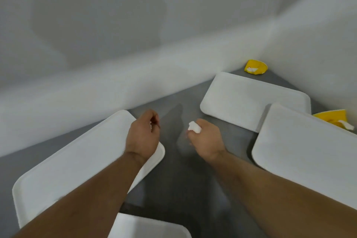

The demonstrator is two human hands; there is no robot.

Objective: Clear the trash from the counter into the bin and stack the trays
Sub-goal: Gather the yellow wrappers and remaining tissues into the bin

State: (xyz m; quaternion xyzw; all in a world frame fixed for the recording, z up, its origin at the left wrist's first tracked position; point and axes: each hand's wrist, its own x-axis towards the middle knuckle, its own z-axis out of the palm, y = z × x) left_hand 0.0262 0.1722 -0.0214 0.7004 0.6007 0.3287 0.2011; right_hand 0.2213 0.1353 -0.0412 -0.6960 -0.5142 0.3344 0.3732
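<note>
A plain white wall (135, 25) runs behind the desk and meets a second white wall (318, 35) at the far right corner. A pale ledge (96, 91) runs along the foot of the back wall. Soft shadows lie across both.

head view looks steeply down, close over the counter (173, 179).

hidden: left forearm covers the middle of the left tray (63, 162) | curled right hand (205, 139) hides most of the white wad (194, 126) | cut off: bottom tray (146, 227) by lower edge; near-right tray (309, 147) and second yellow wrapper (335, 120) by right edge | blurred: whole view soft; far yellow wrapper (256, 67) print unreadable
</note>
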